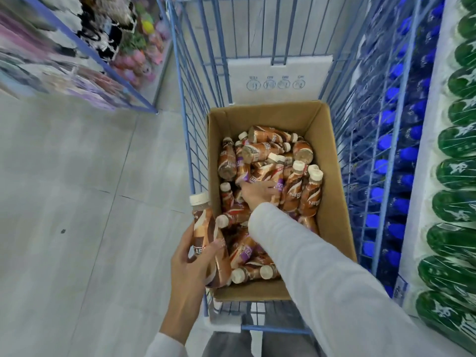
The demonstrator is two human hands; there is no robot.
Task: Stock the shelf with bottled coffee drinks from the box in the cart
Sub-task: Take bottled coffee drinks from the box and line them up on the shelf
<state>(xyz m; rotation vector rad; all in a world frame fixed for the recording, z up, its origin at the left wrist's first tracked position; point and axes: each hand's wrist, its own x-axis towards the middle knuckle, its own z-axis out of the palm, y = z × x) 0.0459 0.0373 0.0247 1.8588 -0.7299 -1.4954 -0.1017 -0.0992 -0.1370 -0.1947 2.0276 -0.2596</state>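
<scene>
- The box (332, 202) sits in the cart (188, 140), toward its near end and close to its right wall.
- A flat card sheet (278, 73) stands behind the box, at the cart's far end.
- Bottles (260, 150) lie heaped in the box; a few lean against its right wall.
- My right hand (257, 193) is down in the box, among the heap near its middle.
- My left hand (190, 256) holds one bottle (203, 225) at the box's left wall, by the near corner.
- A side shelf (438, 99) runs just beside the cart's right wall.
- Left across the floor (77, 202), well apart, stands a second shelf (64, 47).
</scene>
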